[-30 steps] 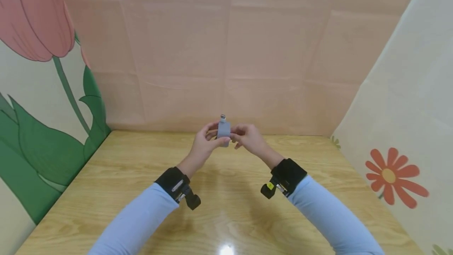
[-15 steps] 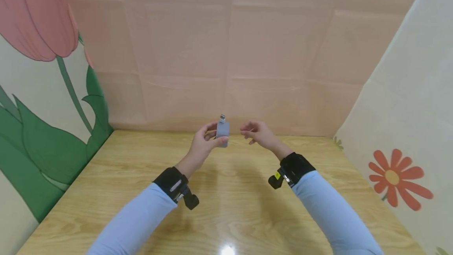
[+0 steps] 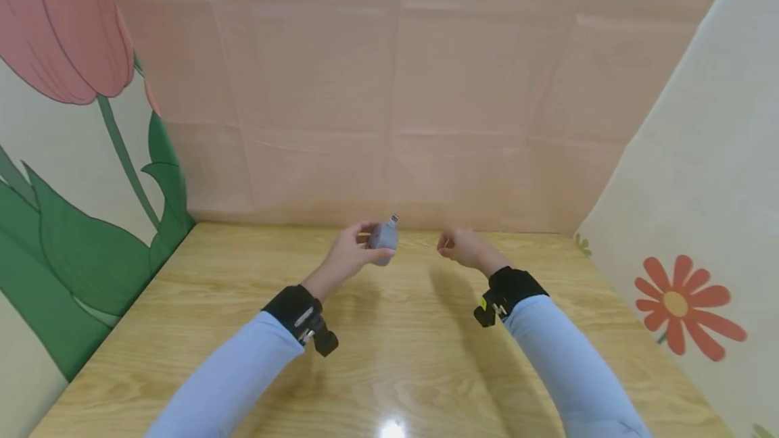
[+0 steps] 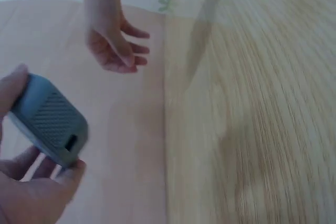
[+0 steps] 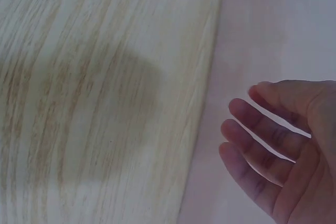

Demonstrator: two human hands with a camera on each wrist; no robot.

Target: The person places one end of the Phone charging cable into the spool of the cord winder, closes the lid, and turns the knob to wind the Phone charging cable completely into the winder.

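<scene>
Above the wooden table point(image 3: 389, 330), my left hand point(image 3: 349, 255) pinches the grey adapter point(image 3: 383, 237) tilted, my right hand point(image 3: 464, 247) empty with loosely curled fingers; such a light hold could let it slip.

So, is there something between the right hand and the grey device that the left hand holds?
Nothing visible. The right hand is empty and apart from the grey device in the left hand; only open air lies between them.

Left hand point(image 3: 349, 253) pinches grey adapter point(image 3: 383, 237); right hand point(image 3: 464, 247) apart, empty.
</scene>
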